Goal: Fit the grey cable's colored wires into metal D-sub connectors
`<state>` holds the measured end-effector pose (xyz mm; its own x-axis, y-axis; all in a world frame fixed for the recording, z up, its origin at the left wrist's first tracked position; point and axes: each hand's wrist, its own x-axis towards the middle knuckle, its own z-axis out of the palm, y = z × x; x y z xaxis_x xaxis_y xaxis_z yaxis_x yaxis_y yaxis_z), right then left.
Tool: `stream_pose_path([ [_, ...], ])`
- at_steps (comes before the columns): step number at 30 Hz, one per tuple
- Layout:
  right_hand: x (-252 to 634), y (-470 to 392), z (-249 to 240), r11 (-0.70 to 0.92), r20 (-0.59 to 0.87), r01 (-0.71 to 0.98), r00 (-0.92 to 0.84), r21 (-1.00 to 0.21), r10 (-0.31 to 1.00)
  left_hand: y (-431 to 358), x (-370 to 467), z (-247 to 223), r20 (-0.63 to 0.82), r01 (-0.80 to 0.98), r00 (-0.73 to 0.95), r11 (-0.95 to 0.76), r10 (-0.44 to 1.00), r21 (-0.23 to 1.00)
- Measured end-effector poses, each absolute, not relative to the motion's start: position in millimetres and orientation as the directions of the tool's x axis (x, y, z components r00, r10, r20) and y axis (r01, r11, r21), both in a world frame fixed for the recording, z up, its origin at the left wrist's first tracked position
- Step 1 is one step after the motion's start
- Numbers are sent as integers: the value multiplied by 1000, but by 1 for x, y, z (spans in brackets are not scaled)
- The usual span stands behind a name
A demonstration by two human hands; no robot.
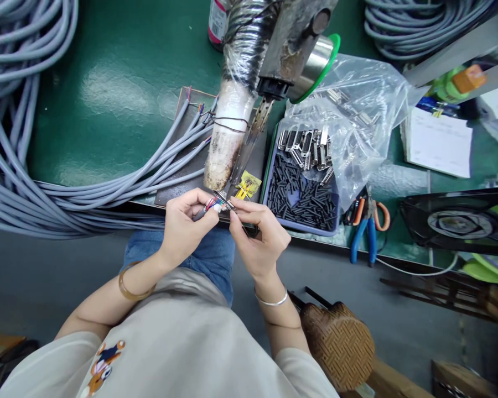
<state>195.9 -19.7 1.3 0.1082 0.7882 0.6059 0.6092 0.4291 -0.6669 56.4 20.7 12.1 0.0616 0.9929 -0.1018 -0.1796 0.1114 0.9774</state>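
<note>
My left hand (187,222) is closed around the end of a grey cable (200,214), whose thin coloured wires (211,204) fan out at the fingertips. Those wires meet a small metal multi-pin connector (223,198). At the connector's right end, my right hand (258,229) pinches it between thumb and fingers; the fingertips partly hide the grip. Right above both hands, a soldering iron (251,141) in a stand points down beside a plastic-wrapped fume hose (224,143). A yellow tag (247,186) lies just behind my right fingers.
A blue tray (301,228) holds black sleeves (299,193) and loose connectors (307,145), partly under a clear plastic bag (365,119). Grey cable bundles (87,193) cover the left. Pliers (366,226), a fan (460,221) and a paper stack (439,142) stand right. A solder spool (317,66) hangs above.
</note>
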Motion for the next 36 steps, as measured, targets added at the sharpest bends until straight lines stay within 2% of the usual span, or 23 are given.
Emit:
stream_pose_path([
  [6,196,-16,1,427,600,592,122,-684,791,21,59,10,-57,-190,45,65,997,980],
  [14,196,-16,1,423,598,595,124,-683,792,19,61,11,4,-102,13,-3,1000,995],
  [19,197,-16,3,421,599,597,129,-683,790,21,58,15,-56,-75,51,60,997,995],
  [24,197,-15,4,409,592,607,129,-681,795,26,57,17,-135,-119,106,147,985,982],
  [36,198,-14,3,424,592,585,122,-691,797,23,58,17,-99,-187,107,117,989,975],
])
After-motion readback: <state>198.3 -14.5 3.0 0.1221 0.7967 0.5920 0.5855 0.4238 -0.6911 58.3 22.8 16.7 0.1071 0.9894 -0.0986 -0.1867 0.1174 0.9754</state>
